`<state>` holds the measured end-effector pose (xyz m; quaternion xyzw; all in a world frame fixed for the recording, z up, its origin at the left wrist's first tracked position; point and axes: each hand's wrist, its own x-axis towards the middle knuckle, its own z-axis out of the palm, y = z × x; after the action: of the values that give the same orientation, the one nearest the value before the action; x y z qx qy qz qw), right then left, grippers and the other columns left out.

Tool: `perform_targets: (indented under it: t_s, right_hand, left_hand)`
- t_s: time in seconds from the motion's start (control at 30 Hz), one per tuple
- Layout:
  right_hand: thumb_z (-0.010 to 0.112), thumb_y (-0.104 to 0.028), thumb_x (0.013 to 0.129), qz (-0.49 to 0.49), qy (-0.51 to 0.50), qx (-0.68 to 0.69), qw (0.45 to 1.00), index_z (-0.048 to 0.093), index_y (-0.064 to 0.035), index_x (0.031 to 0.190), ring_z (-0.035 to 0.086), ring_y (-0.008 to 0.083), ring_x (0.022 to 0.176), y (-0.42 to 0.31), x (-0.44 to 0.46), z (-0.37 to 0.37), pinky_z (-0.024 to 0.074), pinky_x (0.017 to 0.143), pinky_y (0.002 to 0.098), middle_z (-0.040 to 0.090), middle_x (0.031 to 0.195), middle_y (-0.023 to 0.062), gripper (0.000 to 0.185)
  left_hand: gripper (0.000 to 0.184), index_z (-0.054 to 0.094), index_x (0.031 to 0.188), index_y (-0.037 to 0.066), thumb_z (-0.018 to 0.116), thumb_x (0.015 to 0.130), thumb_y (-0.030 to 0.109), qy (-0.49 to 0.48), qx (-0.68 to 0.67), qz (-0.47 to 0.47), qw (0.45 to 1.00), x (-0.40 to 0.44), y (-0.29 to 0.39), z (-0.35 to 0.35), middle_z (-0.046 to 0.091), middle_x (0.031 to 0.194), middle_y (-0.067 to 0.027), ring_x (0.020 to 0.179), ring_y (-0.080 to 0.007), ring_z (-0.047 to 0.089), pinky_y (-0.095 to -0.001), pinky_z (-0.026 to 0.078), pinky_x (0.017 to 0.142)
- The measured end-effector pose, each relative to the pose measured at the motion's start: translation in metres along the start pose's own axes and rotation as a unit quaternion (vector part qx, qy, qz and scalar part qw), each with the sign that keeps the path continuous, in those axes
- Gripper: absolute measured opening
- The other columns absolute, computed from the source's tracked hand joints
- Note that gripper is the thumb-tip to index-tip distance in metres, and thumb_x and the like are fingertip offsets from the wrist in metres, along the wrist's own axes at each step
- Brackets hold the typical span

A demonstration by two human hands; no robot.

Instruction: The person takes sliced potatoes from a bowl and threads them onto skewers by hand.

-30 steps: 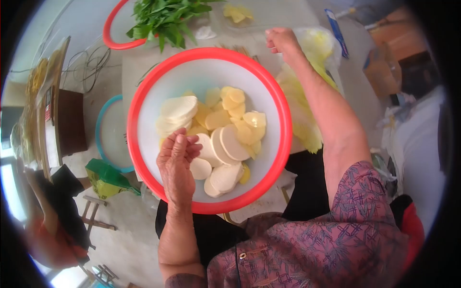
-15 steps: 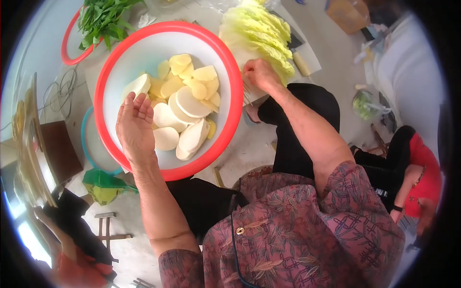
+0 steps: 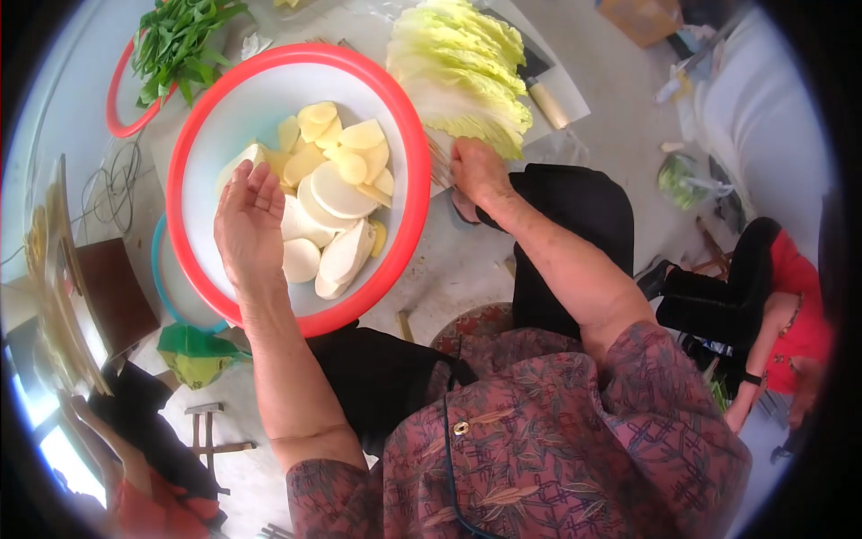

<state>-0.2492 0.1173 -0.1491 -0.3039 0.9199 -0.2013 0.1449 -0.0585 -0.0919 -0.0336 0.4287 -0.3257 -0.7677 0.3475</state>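
Observation:
A large white basin with a red rim (image 3: 415, 193) holds sliced pale potato (image 3: 303, 166) and thick white oval slices (image 3: 341, 193). Over its near left side is my left hand (image 3: 249, 220), palm up, open with loosely bent fingers and nothing visible in it. My right hand (image 3: 480, 171) is right of the basin, its fingers closed beside a bunch of thin wooden skewers (image 3: 438, 160). Whatever lies between those fingertips is hidden. Just beyond this hand, yellow-green napa cabbage leaves (image 3: 462, 76) lie piled on the table.
A knife with a wooden handle (image 3: 548, 105) lies right of the cabbage. Green leaves (image 3: 180, 45) fill a red-rimmed basket at upper left. A teal-rimmed basin (image 3: 166, 287) sits lower left. One person in red (image 3: 799, 314) sits at right; another person's arm (image 3: 112, 440) shows at lower left.
My right hand has moved down toward me, from the cabbage's edge to the skewers. My left hand stays over the basin. The whole view has shifted slightly.

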Motion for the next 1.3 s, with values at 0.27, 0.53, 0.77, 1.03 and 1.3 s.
perform_targets:
  t_s: [0.27,0.53,0.77,1.03,1.3]
  right_hand:
    - [0.053,-0.006,0.078,0.036,-0.021,-0.049,0.998,0.06,-0.0001,0.086,0.061,0.0389,0.083,0.005,-0.02,-0.005,0.0489,0.071,0.0477,0.061,0.084,0.0209,0.012]
    - [0.064,-0.006,0.074,0.055,0.101,0.175,0.978,0.057,-0.0033,0.077,0.06,0.0379,0.074,0.016,-0.038,0.006,0.0471,0.065,0.0445,0.061,0.073,0.0185,0.007]
    - [0.061,-0.004,0.075,0.012,0.138,0.177,0.974,0.057,-0.0029,0.077,0.06,0.0377,0.074,0.014,-0.034,0.015,0.0466,0.064,0.0454,0.06,0.072,0.0196,0.005]
    - [0.058,-0.005,0.074,0.018,0.154,0.087,0.984,0.059,-0.0016,0.073,0.06,0.0389,0.076,0.012,-0.029,0.024,0.0476,0.065,0.0477,0.061,0.073,0.0206,0.004]
    - [0.056,-0.006,0.075,0.109,0.14,0.155,0.972,0.062,-0.0002,0.073,0.062,0.0356,0.069,0.02,-0.055,0.017,0.0498,0.063,0.0409,0.064,0.071,0.0187,0.009]
  left_hand:
    - [0.023,0.054,0.107,-0.002,0.055,0.092,0.015,-0.022,0.025,-0.002,0.999,-0.003,-0.003,-0.004,0.062,0.089,-0.01,0.079,-0.0161,0.061,-0.025,0.051,0.07]
    - [0.025,0.054,0.107,-0.004,0.055,0.091,0.015,-0.032,0.016,0.002,0.999,0.0,-0.005,-0.007,0.062,0.089,-0.0113,0.077,-0.0161,0.061,-0.0241,0.053,0.067]
    - [0.024,0.054,0.107,-0.004,0.055,0.092,0.015,-0.047,0.015,-0.011,0.999,0.0,-0.005,-0.007,0.062,0.089,-0.0113,0.075,-0.0159,0.061,-0.0238,0.053,0.066]
    - [0.024,0.055,0.108,-0.002,0.056,0.091,0.016,-0.046,0.032,-0.018,0.998,0.001,-0.008,-0.006,0.062,0.089,-0.01,0.076,-0.0154,0.061,-0.0244,0.052,0.067]
    - [0.026,0.054,0.108,-0.003,0.055,0.092,0.017,-0.049,0.047,-0.02,0.997,0.0,-0.011,-0.005,0.061,0.089,-0.011,0.075,-0.015,0.061,-0.0234,0.053,0.066]
